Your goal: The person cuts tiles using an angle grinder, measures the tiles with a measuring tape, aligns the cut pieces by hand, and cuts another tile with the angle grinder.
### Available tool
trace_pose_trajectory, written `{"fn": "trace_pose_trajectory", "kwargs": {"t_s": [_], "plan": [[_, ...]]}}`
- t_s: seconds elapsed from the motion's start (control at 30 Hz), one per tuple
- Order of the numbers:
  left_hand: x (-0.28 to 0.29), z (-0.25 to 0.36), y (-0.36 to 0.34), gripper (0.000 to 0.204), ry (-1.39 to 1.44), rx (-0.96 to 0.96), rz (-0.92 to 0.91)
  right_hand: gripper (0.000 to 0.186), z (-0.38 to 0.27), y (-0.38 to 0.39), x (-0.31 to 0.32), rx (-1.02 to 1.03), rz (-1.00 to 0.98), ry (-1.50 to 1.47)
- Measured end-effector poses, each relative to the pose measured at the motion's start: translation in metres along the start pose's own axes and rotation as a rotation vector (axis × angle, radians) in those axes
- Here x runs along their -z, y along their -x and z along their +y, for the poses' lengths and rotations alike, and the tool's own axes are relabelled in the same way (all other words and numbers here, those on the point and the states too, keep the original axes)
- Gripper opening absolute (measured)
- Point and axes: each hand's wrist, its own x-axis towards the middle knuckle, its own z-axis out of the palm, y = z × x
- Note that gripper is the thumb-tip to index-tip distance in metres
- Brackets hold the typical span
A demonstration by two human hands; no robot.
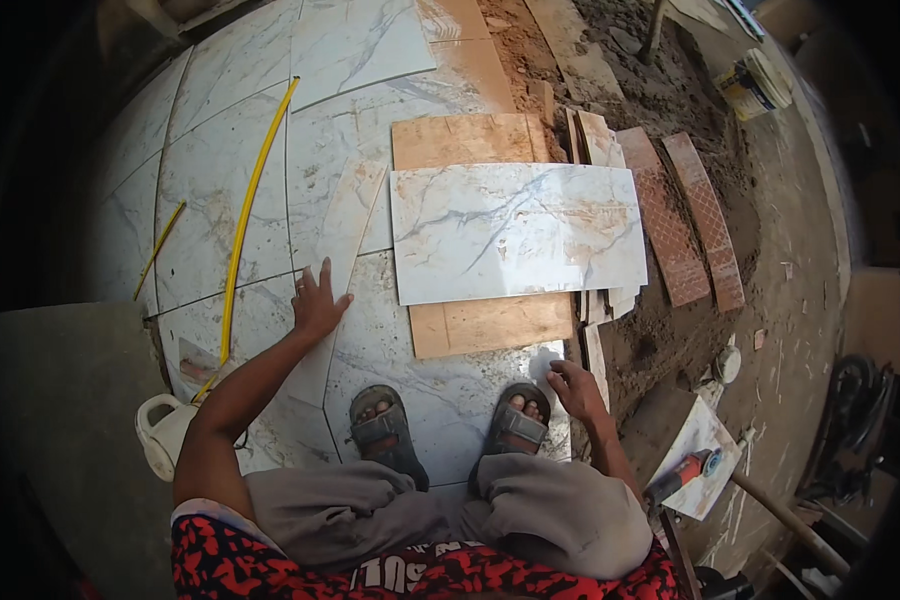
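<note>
My left hand [318, 305] rests with its fingers spread on a narrow strip of marbled tile [358, 215], which lies over the tiled floor. Low on the right, my right hand [576, 392] hangs near the floor's edge beside my foot, its fingers loosely bent and nothing visible in them. In front of me a white, blue-veined tile [515, 235] lies crosswise on a brown board [490, 328], apart from both hands. Dust and brown smears mark its face.
A long yellow strip [242, 220] runs along the left, near a white jug-like container [160, 432]. At right are red patterned tiles [708, 215], wet soil [670, 345], an angle grinder [682, 476] on a tile piece [708, 450] and a bucket [755, 85].
</note>
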Motion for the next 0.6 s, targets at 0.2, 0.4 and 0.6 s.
{"fn": "trace_pose_trajectory", "kwargs": {"t_s": [0.2, 0.4, 0.6], "plan": [[0.019, -0.011, -0.021, 0.088, 0.238, -0.242, 0.059, 0.038, 0.010, -0.002, -0.008, 0.172, -0.017, 0.069], [0.093, 0.012, 0.008, 0.078, 0.867, -0.209, -0.188, 0.046, -0.033, 0.004, -0.016, 0.131, -0.239, -0.180], [0.140, 0.159, 0.022, 0.087, 1.090, -0.214, -0.297, 0.074, -0.102, 0.012, -0.025, 0.348, -0.567, -0.548]]}}
